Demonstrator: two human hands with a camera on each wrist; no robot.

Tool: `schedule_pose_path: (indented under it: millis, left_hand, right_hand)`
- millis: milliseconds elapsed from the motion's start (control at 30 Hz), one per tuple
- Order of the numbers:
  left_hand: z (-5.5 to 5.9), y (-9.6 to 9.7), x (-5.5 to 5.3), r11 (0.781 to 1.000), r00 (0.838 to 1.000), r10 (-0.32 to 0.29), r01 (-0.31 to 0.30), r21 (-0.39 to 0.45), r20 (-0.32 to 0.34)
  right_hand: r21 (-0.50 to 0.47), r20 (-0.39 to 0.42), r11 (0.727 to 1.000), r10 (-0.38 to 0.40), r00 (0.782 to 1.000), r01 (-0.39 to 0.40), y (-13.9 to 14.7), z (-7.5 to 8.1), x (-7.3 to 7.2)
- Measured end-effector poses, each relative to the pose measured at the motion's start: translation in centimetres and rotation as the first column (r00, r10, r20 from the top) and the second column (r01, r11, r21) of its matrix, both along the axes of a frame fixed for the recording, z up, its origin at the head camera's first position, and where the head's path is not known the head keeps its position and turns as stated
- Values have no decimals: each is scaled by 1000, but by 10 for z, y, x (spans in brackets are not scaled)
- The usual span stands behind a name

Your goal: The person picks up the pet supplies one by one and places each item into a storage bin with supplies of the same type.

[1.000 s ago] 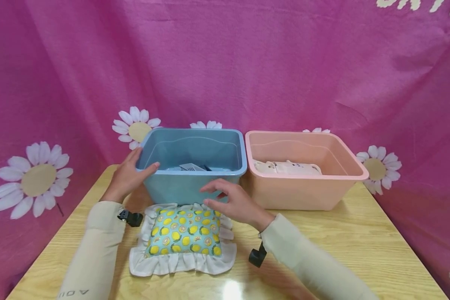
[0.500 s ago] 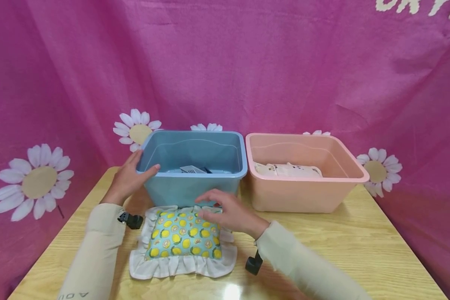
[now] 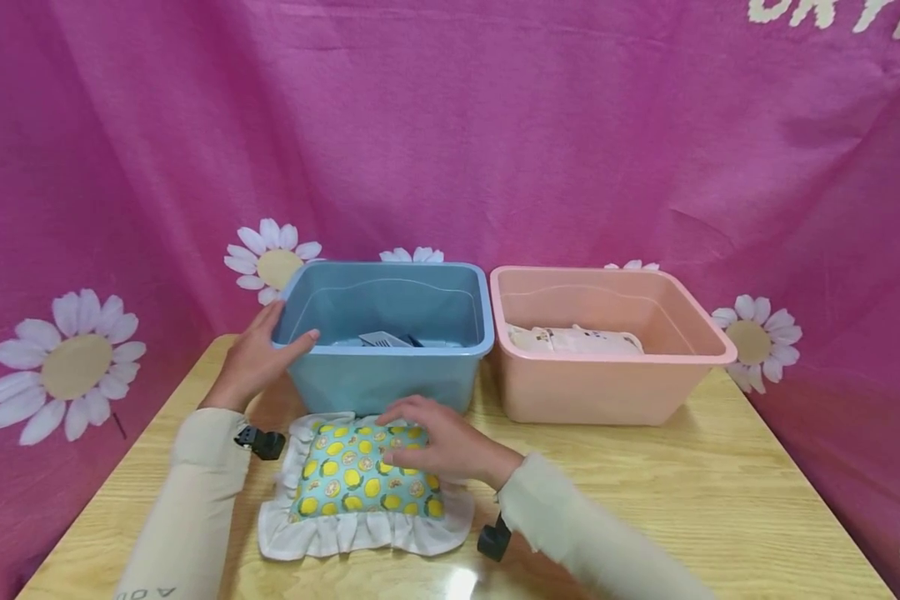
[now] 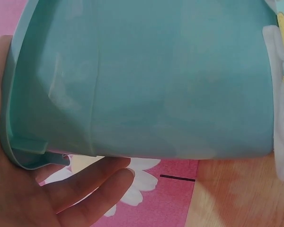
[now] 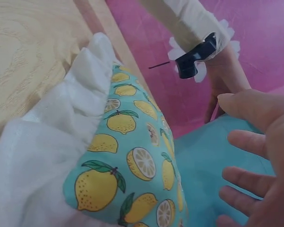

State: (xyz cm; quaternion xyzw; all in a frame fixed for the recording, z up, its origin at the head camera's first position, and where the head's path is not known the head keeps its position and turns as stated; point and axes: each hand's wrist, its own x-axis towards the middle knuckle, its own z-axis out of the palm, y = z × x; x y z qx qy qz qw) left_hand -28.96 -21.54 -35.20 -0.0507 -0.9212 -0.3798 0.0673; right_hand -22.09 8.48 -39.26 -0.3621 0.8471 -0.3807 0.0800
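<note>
In the head view my left hand (image 3: 251,358) rests at the left front corner of a blue bin (image 3: 382,371). The thumb lies along the front rim, with the fingers at the left side. From the left wrist, the fingers (image 4: 92,194) look fairly straight below the rim, beside the bin wall (image 4: 156,85). A small pillow (image 3: 352,487) with a lemon print and white ruffled edge lies flat before the bin. Above its upper right part hovers my right hand (image 3: 446,446), holding nothing. In the right wrist view, its loosely spread fingers (image 5: 248,182) are apart from the pillow (image 5: 132,156).
A pink bin (image 3: 600,387) stands right of the blue one, with a pale printed cloth item (image 3: 577,339) inside. Slotted and dark objects (image 3: 385,340) lie in the blue bin. All stands on a wooden table (image 3: 645,475) before a magenta flowered curtain (image 3: 450,133).
My right hand has moved left and down, from the blue bin's front to over the pillow. The left hand stays at the bin's corner. The pillow and bins keep their places.
</note>
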Motion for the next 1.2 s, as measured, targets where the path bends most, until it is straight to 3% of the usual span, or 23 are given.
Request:
schedule_pose_path:
  millis: [367, 633, 1000, 1200]
  left_hand:
    - [-2, 0, 1, 1000, 1000, -9, 9, 19, 18]
    - [1, -2, 0, 1000, 1000, -7, 7, 12, 5]
    - [1, 0, 1, 1000, 1000, -16, 16, 17, 6]
    - [0, -1, 0, 1000, 1000, -12, 12, 14, -5]
  right_hand:
    - [46, 54, 999, -3, 999, 1, -9, -15, 4]
    - [71, 28, 997, 5, 1000, -7, -14, -21, -2]
    - [199, 27, 980, -20, 999, 14, -17, -38, -6]
    - [255, 15, 966, 24, 1000, -27, -19, -42, -5]
